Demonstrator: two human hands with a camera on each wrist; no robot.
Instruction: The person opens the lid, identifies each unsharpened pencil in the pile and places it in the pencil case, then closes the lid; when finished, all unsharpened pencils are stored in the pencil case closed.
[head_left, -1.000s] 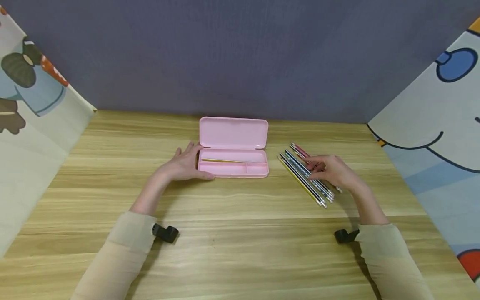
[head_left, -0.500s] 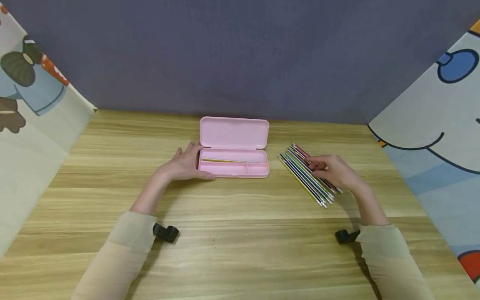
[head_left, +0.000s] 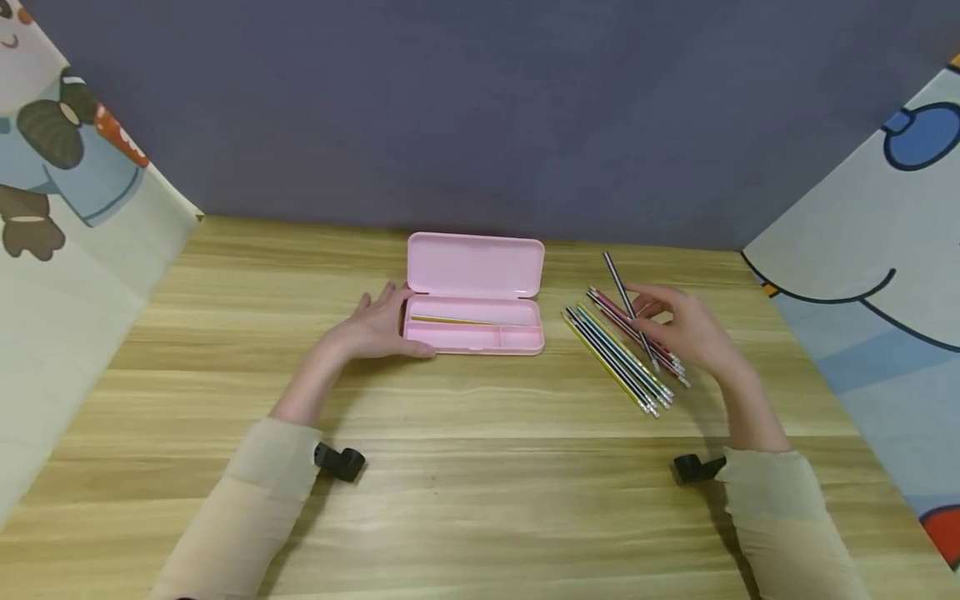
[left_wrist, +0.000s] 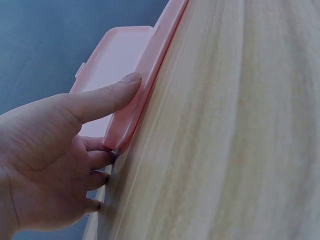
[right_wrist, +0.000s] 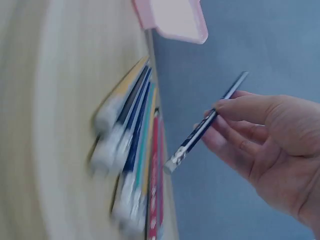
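A pink pencil case [head_left: 476, 265] lies with its lid raised, and a yellow-and-dark pencil [head_left: 450, 320] rests in its long rear compartment. My left hand [head_left: 371, 329] holds the case's left end; in the left wrist view the thumb [left_wrist: 112, 97] lies along the front wall and the other fingers bend at the end. Between thumb and fingers, my right hand [head_left: 686, 329] pinches a dark-and-silver striped pencil [right_wrist: 195, 134] with its eraser end low. Below that pencil lies a slanted row of several pencils [head_left: 615, 358], yellow, dark, teal and red, their eraser ends toward me.
The wood-grain table [head_left: 465, 500] meets a dark grey panel [head_left: 480, 117] behind the case. Cartoon-printed panels [head_left: 840, 275] stand at both sides. A small black camera [head_left: 341, 462] sits on each wrist.
My right hand has lifted the striped pencil off the row and shifted slightly right; the pencil now stands at a different slant, above the red ones. The left hand stays at the case.
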